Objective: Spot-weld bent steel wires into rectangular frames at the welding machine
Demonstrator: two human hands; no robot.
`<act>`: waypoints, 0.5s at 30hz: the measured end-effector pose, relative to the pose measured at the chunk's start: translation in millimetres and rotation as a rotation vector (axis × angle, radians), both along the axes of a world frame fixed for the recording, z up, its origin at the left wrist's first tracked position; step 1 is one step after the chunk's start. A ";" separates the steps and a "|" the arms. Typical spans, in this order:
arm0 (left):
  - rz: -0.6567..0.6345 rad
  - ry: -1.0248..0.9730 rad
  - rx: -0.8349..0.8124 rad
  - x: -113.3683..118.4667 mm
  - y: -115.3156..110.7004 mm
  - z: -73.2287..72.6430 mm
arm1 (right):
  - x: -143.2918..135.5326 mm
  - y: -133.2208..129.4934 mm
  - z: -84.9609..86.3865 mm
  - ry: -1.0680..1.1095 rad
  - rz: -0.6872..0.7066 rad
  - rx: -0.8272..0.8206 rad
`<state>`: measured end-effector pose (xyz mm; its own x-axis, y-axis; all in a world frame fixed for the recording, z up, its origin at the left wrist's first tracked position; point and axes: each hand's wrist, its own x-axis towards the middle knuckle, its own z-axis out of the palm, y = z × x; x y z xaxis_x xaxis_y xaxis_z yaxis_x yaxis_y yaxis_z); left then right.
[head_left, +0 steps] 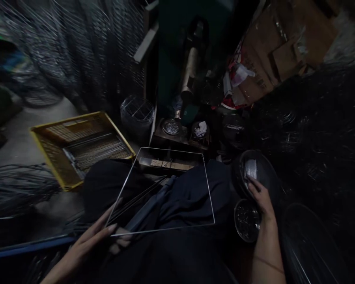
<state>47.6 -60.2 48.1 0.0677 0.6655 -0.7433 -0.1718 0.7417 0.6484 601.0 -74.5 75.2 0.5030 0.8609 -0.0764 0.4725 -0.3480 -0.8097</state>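
Observation:
A thin rectangular wire frame lies level above the lap, its lower left corner in my left hand. Several thin rods also run out from beside that hand's fingers. My right hand reaches over a dark round container at the right, its fingers closed at the edge of a bundle of short metal pieces. Whether a piece is between those fingertips is too small to tell. Just below stands a round bowl with small shiny pieces.
A yellow crate with metal rods stands at the left. Ahead is a green machine with a round dish of small metal bits at its base. Cardboard boxes lie at the back right, and wire goods hang at the back left.

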 end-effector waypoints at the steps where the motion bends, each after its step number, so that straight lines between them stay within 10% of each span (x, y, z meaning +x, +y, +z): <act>1: 0.039 -0.028 -0.014 -3.3 -1.9 3.4 | -5.5 3.7 7.8 -0.066 0.030 -0.016; 15: 0.213 -0.101 0.092 27.6 9.0 32.9 | -127.2 28.8 73.4 -0.342 0.658 0.034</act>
<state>75.2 -51.2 81.0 -0.0107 0.7370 -0.6758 -0.3851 0.6206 0.6830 473.8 -45.7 148.6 -0.1267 0.9917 0.0237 0.8024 0.1165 -0.5853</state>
